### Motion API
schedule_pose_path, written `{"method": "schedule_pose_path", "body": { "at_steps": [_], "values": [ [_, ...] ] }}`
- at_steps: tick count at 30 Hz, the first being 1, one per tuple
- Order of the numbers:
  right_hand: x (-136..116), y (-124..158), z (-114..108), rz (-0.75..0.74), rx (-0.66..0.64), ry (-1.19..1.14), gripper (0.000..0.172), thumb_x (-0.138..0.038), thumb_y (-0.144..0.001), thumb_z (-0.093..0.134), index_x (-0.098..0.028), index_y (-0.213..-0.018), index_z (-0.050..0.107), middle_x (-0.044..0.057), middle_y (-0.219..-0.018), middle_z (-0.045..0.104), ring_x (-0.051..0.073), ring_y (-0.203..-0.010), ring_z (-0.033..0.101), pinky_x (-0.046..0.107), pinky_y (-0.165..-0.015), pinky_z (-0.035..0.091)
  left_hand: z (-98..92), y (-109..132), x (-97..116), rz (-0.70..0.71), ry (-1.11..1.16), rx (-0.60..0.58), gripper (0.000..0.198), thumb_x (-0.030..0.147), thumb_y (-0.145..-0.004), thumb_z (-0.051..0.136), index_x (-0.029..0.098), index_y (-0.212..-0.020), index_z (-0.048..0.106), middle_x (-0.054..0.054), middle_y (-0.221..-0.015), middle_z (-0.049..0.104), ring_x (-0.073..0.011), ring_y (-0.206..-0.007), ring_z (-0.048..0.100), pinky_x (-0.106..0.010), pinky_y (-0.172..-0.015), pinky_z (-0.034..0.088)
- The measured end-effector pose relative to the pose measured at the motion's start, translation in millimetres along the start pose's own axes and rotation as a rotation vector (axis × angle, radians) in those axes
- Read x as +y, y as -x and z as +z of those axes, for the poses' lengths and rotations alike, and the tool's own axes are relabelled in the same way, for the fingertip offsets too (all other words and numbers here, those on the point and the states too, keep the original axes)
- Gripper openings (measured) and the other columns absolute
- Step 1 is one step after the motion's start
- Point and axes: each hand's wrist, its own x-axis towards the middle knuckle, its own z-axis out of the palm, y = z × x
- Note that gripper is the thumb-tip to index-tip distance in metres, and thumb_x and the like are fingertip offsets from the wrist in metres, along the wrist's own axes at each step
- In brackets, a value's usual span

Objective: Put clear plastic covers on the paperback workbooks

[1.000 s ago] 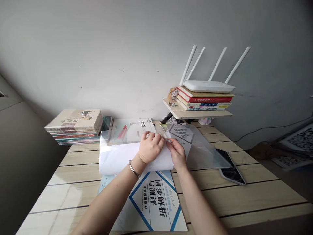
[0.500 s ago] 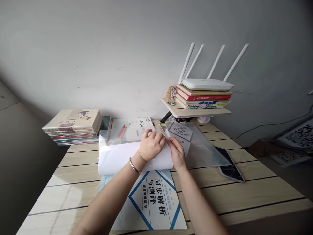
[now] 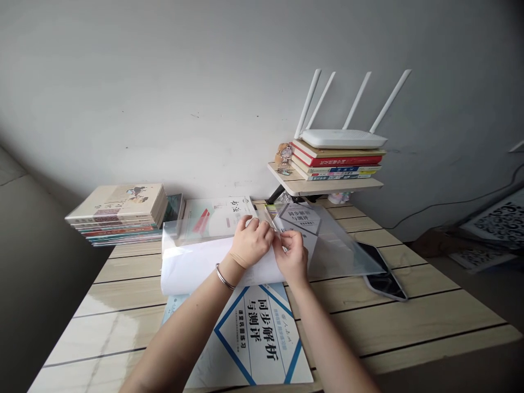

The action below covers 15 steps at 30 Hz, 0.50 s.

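A workbook (image 3: pixel 262 338) with blue diamond lines and Chinese print lies at the desk's front. Above it, a white sheet (image 3: pixel 192 267) curls over, with a clear plastic cover (image 3: pixel 341 254) spreading behind it and to the right. My left hand (image 3: pixel 252 243), with a silver bangle at the wrist, is closed on the plastic's edge at the sheet's upper right. Close beside it, my right hand (image 3: pixel 291 254) pinches the same edge between thumb and forefinger; the exact fingertip contact is partly hidden. Under the plastic, a second workbook cover (image 3: pixel 297 218) shows upside down.
At the back left stands a book stack (image 3: pixel 118 213). A calligraphy book (image 3: pixel 216 215) lies near the wall. On a small raised shelf (image 3: pixel 303 186) a white router (image 3: pixel 344 138) sits on several books (image 3: pixel 339 161). A phone (image 3: pixel 385 284) lies on the right, partly under the plastic.
My right hand has shifted slightly left, nearer the left hand, and its fingers have curled more. My left hand stays on the edge. The view has turned a little.
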Motion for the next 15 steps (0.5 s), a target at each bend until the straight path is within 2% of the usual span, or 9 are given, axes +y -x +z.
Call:
{"method": "schedule_pose_path", "body": {
  "at_steps": [4, 10, 13, 15],
  "values": [
    [-1.7, -0.4, 0.3, -0.09, 0.001, 0.005, 0.016, -0.037, -0.082, 0.054, -0.022, -0.087, 0.053, 0.007, -0.079, 0.071, 0.021, -0.072, 0.068, 0.031, -0.065, 0.052, 1.3, 1.0, 0.7, -0.006, -0.001, -0.007, 0.019, 0.012, -0.086, 0.049, 0.018, -0.069, 0.058, 0.0, -0.064, 0.056, -0.015, -0.063, 0.05, -0.038, -0.085, 0.034],
    [-6.7, 1.4, -6.9, 0.036, -0.027, -0.042, 0.023, -0.041, -0.079, 0.059, -0.021, -0.089, 0.055, 0.007, -0.085, 0.069, 0.021, -0.078, 0.066, 0.034, -0.07, 0.051, 2.5, 1.5, 1.0, -0.01, -0.014, -0.001, 0.018, 0.013, -0.086, 0.049, 0.018, -0.072, 0.06, 0.0, -0.065, 0.058, -0.0148, -0.065, 0.052, -0.039, -0.085, 0.034],
    [-9.1, 7.1, -12.6, -0.016, 0.027, -0.014, 0.023, -0.043, -0.079, 0.06, -0.02, -0.083, 0.059, 0.007, -0.087, 0.064, 0.02, -0.08, 0.06, 0.034, -0.074, 0.049, 4.1, 3.7, 1.6, -0.018, -0.008, -0.014, 0.016, 0.014, -0.086, 0.05, 0.018, -0.074, 0.06, -0.001, -0.066, 0.059, -0.0152, -0.066, 0.053, -0.039, -0.085, 0.033],
    [-9.5, 10.1, -14.6, -0.038, 0.083, 0.017, 0.024, -0.044, -0.077, 0.061, -0.02, -0.076, 0.059, 0.006, -0.083, 0.059, 0.018, -0.073, 0.055, 0.033, -0.071, 0.047, 4.9, 5.0, 2.1, -0.02, 0.001, -0.018, 0.015, 0.014, -0.086, 0.05, 0.018, -0.075, 0.06, -0.001, -0.067, 0.059, -0.0154, -0.066, 0.053, -0.04, -0.085, 0.033]
  ]
}}
